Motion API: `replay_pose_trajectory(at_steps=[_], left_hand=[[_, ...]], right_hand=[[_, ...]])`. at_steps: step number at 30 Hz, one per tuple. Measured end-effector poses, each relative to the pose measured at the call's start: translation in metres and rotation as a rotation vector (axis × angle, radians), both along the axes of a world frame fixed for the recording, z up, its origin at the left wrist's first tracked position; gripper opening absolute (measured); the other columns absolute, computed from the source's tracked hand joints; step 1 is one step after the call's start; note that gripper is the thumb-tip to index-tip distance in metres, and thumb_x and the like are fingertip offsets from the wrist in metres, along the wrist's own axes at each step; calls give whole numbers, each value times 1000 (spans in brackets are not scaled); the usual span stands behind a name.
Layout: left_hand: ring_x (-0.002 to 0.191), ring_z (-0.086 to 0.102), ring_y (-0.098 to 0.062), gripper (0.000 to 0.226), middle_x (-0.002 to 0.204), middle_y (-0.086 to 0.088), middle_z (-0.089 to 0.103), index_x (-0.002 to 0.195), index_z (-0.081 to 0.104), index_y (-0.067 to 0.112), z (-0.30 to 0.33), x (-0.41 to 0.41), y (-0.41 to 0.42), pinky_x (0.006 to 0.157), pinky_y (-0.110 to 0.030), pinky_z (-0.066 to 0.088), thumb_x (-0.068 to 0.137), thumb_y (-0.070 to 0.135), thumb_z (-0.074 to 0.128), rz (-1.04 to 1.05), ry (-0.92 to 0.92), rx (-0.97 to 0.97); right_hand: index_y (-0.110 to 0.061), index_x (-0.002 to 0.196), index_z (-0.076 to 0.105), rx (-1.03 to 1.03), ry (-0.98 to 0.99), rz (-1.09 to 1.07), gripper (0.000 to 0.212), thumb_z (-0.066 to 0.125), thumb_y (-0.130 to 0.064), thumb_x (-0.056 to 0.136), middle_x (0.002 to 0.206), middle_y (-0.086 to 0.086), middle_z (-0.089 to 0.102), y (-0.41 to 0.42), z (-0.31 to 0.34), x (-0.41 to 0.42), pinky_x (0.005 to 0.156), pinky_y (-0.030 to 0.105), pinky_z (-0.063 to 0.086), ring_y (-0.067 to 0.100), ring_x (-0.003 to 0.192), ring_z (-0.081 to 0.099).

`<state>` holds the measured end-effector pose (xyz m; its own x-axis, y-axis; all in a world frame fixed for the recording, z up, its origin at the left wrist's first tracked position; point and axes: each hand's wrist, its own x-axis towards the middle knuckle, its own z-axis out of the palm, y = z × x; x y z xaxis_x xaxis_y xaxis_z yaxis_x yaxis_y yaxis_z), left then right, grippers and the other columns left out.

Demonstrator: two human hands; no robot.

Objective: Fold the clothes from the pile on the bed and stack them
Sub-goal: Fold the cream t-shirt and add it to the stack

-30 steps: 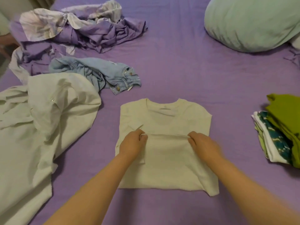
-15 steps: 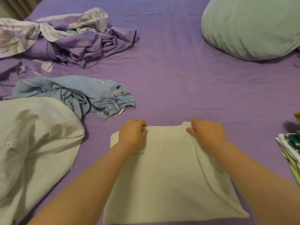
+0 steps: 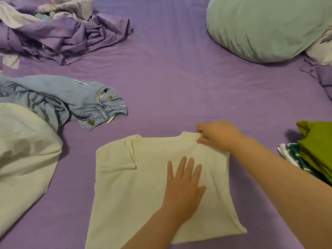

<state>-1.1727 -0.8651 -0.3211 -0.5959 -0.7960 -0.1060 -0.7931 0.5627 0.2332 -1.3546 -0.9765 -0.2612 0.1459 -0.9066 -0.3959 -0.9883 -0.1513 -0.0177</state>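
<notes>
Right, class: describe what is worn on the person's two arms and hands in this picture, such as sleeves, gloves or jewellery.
Nothing worn shows. The left hand and right hand are bare, with no gloves, and no rings can be made out. Both forearms are uncovered as far as the frame's edge: no sleeve or cuff, watch or bracelet appears.
</notes>
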Motion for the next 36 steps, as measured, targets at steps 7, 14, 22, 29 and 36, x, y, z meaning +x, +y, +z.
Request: replay_pose_trajectory(at_steps=[7,14,22,29,36], left_hand=[[142,22,-38,87,154,-11,29,146,38,24,-17,-31,11,103,-67,14,81,82,26,79,-55,136],[143,22,-33,71,155,-10,28,148,34,16,-19,26,2,110,-51,20,95,63,30,-123,-4,25],[144,19,-31,66,156,-7,24,149,30,17,-8,137,-27,111,-54,17,98,58,26,-171,-193,-39],[147,-5,-32,69,160,-4,1,153,7,27,1,177,-88,114,-58,-6,93,63,8,95,-327,-23],[142,19,-29,64,158,-8,12,152,10,23,-5,179,-103,113,-47,21,98,42,39,479,43,82]], right_hand=[[-7,106,60,-319,24,229,26,61,-24,87,111,10,59,13,-20,6,83,38,39,29,101,55],[-18,107,59,-168,-358,-178,23,38,-21,99,105,-2,57,51,-49,14,85,32,38,21,100,51],[-21,121,65,-277,-267,201,43,37,-39,94,132,6,58,76,-57,111,100,54,41,25,125,53],[-23,139,47,-277,-262,153,54,29,-49,96,148,12,40,70,-70,158,108,57,20,34,139,32],[-25,143,41,-282,-204,153,59,26,-56,95,151,10,34,71,-88,180,110,61,18,34,142,23]])
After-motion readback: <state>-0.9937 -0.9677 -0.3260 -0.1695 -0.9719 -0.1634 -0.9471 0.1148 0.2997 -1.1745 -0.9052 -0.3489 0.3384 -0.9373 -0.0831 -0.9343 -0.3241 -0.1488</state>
